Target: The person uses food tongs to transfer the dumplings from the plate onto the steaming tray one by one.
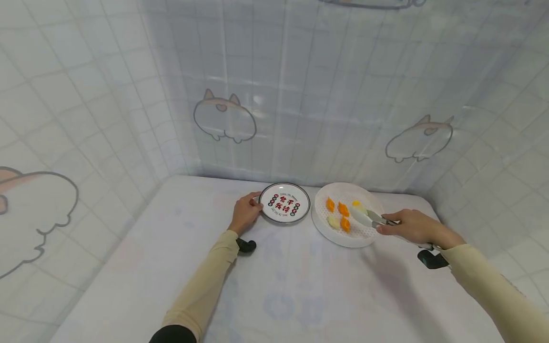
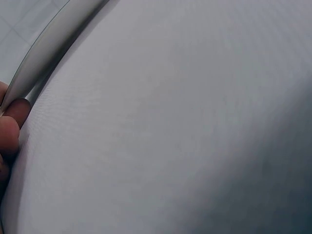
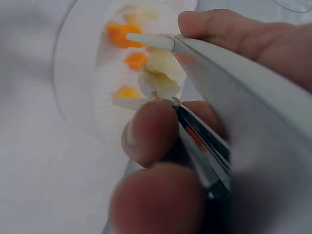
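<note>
In the head view, my left hand (image 1: 246,213) pinches the left rim of a round white plate (image 1: 274,218) with a dark edge and red lettering. The left wrist view shows fingertips (image 2: 9,135) at the plate's underside (image 2: 53,46). My right hand (image 1: 413,226) grips metal tongs (image 1: 362,216) with white tips, over a round white tray (image 1: 323,228) with a textured bottom. Orange dumpling-like pieces (image 1: 345,224) and pale yellow ones (image 1: 332,222) lie in the tray. A pale piece (image 3: 158,80) shows between the tong tips; whether they touch it I cannot tell.
The plate and tray stand side by side near the back of a white-covered table (image 1: 274,286). Behind them rises a tile-patterned wall covering (image 1: 300,119) with cartoon drawings; similar walls close off both sides.
</note>
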The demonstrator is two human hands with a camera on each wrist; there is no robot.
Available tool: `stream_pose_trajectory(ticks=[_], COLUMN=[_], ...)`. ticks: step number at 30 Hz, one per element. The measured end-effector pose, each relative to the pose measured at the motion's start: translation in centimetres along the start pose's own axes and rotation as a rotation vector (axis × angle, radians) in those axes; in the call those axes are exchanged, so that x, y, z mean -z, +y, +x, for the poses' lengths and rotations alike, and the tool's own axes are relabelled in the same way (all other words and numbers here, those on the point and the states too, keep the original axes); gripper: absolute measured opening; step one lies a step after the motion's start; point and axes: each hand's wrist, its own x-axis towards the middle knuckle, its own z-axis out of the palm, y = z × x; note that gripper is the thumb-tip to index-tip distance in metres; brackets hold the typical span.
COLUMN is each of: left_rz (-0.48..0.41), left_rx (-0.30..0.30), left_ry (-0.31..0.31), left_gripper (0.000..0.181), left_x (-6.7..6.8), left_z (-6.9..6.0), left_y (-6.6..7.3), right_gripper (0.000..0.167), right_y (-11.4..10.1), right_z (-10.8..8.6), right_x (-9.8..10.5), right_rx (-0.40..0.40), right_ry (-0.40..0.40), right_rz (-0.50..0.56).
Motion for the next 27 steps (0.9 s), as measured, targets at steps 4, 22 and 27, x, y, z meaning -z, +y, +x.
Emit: stream_pose_trajectory(ticks=[4,22,27], left_rz=[0.015,0.014,0.012], left_rx=[0.005,0.045,0.05], left_ry=[-0.001,-0.028,-0.025], left_gripper=[0.048,0.049,0.049], left_x=[0.2,0.2,0.3], left_z=[0.2,0.2,-0.1], left_y=[-0.1,0.2,0.8], right_gripper=[0.085,0.082,0.084], right_y=[0.6,1.4,1.2], right_z=[-0.1,1.2,1.9], right_x=[0.0,-0.2,-0.3], right_rx=[-0.029,-0.089,-0.111], right_ry=[-0.045,-0.115,-0.127], right_rz=[-0.002,-0.047,-0.081])
